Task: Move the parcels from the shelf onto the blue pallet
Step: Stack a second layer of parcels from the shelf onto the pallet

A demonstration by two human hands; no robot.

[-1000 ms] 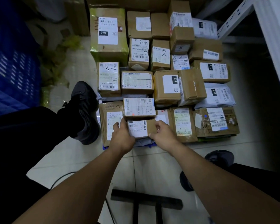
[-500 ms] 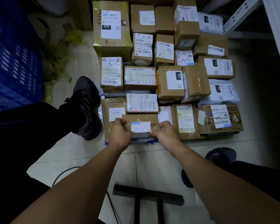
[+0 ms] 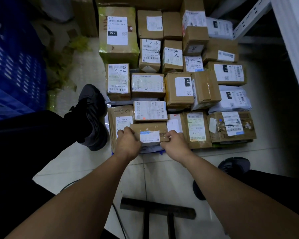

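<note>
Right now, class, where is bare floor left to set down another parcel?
Free: tile between the stack and the black bar; tile on the right, between the grey mailer and the white shelf post. Crowded: the stack's parcels lie edge to edge; litter left of the green box.

Your small parcel [image 3: 150,128] is matt brown cardboard with a white paper label. Glossy clear tape covers the taped box [image 3: 205,90]; the grey mailer [image 3: 231,100] looks smooth plastic, the floor tiles [image 3: 162,178] shiny.

Arms outstretched — left grip [image 3: 128,142], right grip [image 3: 175,144] both curled.
</note>
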